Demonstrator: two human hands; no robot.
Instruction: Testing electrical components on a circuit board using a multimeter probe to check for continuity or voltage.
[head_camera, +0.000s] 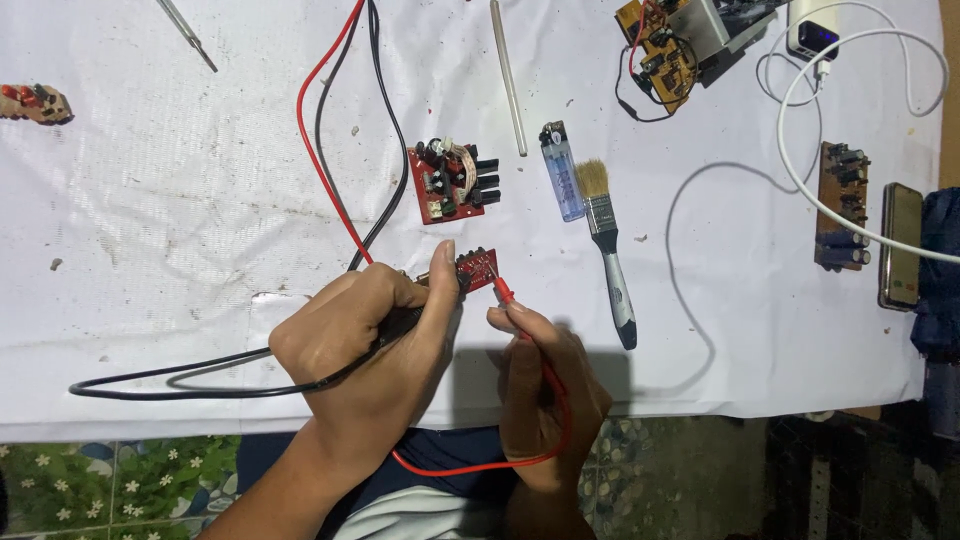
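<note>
Red circuit board, white sheet, blue lighter.

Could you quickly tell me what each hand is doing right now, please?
Left hand: closed on the black probe.
Right hand: closed on the red probe.

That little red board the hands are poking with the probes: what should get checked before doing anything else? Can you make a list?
1. Small red board lies flat on the white sheet: ok.
2. Left hand grips the black probe with its tip at the board: ok.
3. Right hand holds the red probe near the board's right edge: ok.
4. Probe tips sit on the right spots: cannot tell, too small.
5. Red lead and black lead cross each other above the board: not ok, tangle risk.
6. Lighter and brush lie apart from the hands: ok.
</note>
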